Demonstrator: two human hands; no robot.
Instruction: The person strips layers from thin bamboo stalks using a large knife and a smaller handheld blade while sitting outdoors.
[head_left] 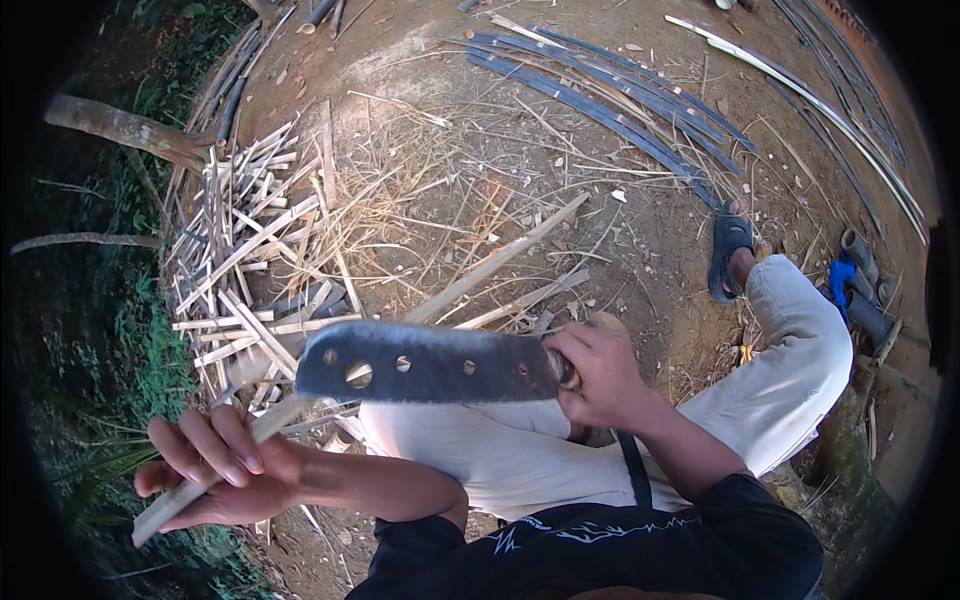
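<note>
A long pale strip of split bamboo or wood [500, 258] slants from the lower left toward the middle of the head view. My left hand [235, 462] is closed loosely around its near end, fingers curled over the top. In my right hand [603, 375] is the handle of a machete [435, 352], its broad dark blade pointing left with several round holes along it. The blade lies across the strip and hides part of it. Whether the two touch, I cannot tell.
Left of centre lies a heap of cut pale pieces [250, 225], beside scattered shavings [410, 200]. Long dark strips [610, 95] rest on the ground ahead. My bent leg in light trousers [790, 320] is at the right, near a blue item [842, 275]. Plants [130, 320] border the left.
</note>
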